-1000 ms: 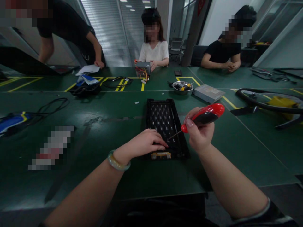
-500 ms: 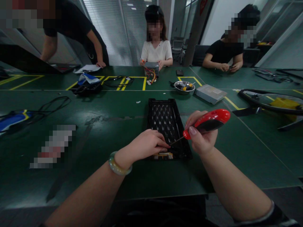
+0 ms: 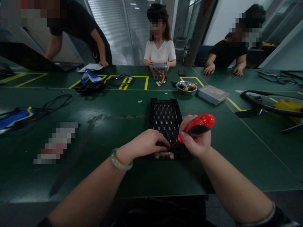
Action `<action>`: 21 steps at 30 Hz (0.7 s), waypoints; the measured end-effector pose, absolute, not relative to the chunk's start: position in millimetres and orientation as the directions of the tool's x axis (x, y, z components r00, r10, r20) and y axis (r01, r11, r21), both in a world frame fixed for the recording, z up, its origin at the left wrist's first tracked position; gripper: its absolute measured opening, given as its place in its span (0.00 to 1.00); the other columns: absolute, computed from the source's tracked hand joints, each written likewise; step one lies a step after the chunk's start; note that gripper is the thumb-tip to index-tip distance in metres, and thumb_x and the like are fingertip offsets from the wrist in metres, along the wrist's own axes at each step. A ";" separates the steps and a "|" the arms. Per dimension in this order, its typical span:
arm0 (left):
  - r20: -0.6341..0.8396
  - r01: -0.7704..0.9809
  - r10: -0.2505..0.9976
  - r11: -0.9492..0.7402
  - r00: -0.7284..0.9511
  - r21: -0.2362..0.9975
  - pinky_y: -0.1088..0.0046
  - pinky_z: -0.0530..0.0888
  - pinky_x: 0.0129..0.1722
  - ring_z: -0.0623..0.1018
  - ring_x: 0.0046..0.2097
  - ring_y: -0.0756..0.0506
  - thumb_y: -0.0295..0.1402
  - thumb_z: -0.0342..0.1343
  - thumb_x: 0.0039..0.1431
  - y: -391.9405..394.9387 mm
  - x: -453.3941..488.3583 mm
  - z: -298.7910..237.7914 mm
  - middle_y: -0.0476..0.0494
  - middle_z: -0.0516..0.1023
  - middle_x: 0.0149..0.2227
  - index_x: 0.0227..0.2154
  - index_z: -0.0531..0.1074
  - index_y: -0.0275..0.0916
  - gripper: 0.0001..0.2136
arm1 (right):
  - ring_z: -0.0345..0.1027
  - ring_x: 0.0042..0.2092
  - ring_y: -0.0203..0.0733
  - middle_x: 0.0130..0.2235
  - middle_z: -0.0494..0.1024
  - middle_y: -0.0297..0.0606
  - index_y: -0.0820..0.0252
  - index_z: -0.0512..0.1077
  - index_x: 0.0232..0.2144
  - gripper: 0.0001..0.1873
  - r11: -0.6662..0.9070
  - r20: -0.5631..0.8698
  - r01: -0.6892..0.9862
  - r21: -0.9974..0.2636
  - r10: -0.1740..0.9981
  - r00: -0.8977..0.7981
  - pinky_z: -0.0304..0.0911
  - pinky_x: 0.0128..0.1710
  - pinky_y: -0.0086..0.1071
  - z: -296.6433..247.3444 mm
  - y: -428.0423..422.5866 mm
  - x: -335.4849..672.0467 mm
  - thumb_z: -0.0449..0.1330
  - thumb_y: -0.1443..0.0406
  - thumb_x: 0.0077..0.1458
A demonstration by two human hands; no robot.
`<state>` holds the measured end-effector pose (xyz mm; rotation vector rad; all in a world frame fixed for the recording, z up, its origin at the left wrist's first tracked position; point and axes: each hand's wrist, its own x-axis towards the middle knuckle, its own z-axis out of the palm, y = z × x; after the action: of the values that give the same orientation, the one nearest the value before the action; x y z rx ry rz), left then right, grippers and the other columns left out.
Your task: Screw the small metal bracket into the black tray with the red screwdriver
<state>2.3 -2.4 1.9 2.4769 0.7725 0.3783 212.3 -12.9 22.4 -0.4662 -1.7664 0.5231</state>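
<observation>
In the head view a black plastic panel with a patterned grille (image 3: 165,117) lies on the green table in front of me. My right hand (image 3: 196,140) grips a red and black screwdriver (image 3: 201,124), held at a slant with its shaft pointing down-left toward the near end of the panel. My left hand (image 3: 153,142) rests over that near end, its fingers drawn together by the screwdriver's tip. Whatever they pinch is hidden. Just below those fingers sits a small yellowish circuit board (image 3: 163,155) at the panel's near edge.
Beyond the panel stand a metal bowl of tools (image 3: 187,88) and a flat grey metal box (image 3: 213,94). A black-rimmed frame (image 3: 267,102) lies at the right, a blue item with cables (image 3: 17,116) at the left. Several people work across the table.
My right hand and the screwdriver have moved slightly left, closer to my left hand, and the handle has swung. The view has shifted a little. A co-worker's hands at the right have spread apart.
</observation>
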 end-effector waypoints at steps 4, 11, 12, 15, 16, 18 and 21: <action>0.114 0.449 0.591 -0.711 0.798 0.540 0.70 0.68 0.47 0.79 0.42 0.48 0.35 0.59 0.61 -1.6 2.8 1.3 0.51 0.82 0.40 0.42 0.79 0.45 0.08 | 0.65 0.30 0.37 0.29 0.70 0.33 0.56 0.66 0.29 0.08 0.819 0.791 0.048 -0.572 0.566 -0.230 0.62 0.27 0.35 22.1 -13.0 212.7 0.62 0.71 0.47; 0.127 0.451 0.583 -0.732 0.803 0.510 0.68 0.69 0.47 0.79 0.42 0.47 0.35 0.59 0.61 -1.7 3.3 0.7 0.50 0.82 0.40 0.41 0.80 0.44 0.08 | 0.66 0.29 0.37 0.29 0.70 0.32 0.56 0.67 0.30 0.06 0.779 0.757 0.069 -0.624 0.624 -0.192 0.61 0.26 0.34 20.9 -11.7 212.7 0.61 0.69 0.49; 0.129 0.452 0.583 -0.733 0.802 0.508 0.68 0.69 0.47 0.79 0.42 0.47 0.35 0.59 0.61 -1.8 3.3 0.6 0.50 0.82 0.41 0.41 0.80 0.44 0.08 | 0.66 0.29 0.37 0.28 0.70 0.32 0.56 0.67 0.30 0.06 0.776 0.754 0.083 -0.626 0.628 -0.190 0.61 0.26 0.35 21.2 -11.2 212.7 0.62 0.68 0.49; 0.134 0.442 0.580 -0.733 0.804 0.518 0.68 0.70 0.48 0.79 0.42 0.47 0.36 0.58 0.62 -1.4 2.5 1.1 0.49 0.82 0.41 0.41 0.80 0.44 0.08 | 0.67 0.29 0.37 0.28 0.70 0.32 0.56 0.67 0.30 0.06 0.769 0.740 0.127 -0.627 0.639 -0.211 0.62 0.28 0.35 21.9 -9.8 213.7 0.62 0.68 0.50; 0.134 0.434 0.576 -0.731 0.807 0.527 0.69 0.70 0.48 0.79 0.42 0.48 0.36 0.58 0.62 -1.1 1.9 1.7 0.49 0.82 0.40 0.42 0.80 0.44 0.09 | 0.67 0.29 0.37 0.28 0.70 0.32 0.55 0.67 0.30 0.06 0.765 0.734 0.136 -0.629 0.643 -0.220 0.63 0.28 0.35 21.9 -9.5 214.4 0.62 0.68 0.50; 0.133 0.426 0.577 -0.722 0.806 0.546 0.70 0.70 0.47 0.79 0.42 0.48 0.36 0.55 0.64 -0.2 0.0 3.8 0.48 0.82 0.40 0.42 0.80 0.43 0.10 | 0.67 0.29 0.37 0.29 0.71 0.32 0.55 0.67 0.31 0.06 0.755 0.721 0.151 -0.638 0.655 -0.228 0.63 0.28 0.35 21.5 -9.0 215.7 0.62 0.67 0.51; 0.131 0.437 0.597 -0.702 0.791 0.563 0.70 0.70 0.48 0.79 0.43 0.48 0.36 0.54 0.65 1.1 -3.0 6.6 0.49 0.82 0.41 0.43 0.79 0.44 0.10 | 0.66 0.29 0.36 0.29 0.71 0.32 0.56 0.67 0.31 0.06 0.746 0.717 0.167 -0.644 0.665 -0.208 0.63 0.28 0.35 20.6 -9.2 216.8 0.62 0.66 0.51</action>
<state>-3.0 1.1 6.6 2.4615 0.7694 0.4159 216.8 -9.2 20.6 -0.6570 -1.7528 0.5198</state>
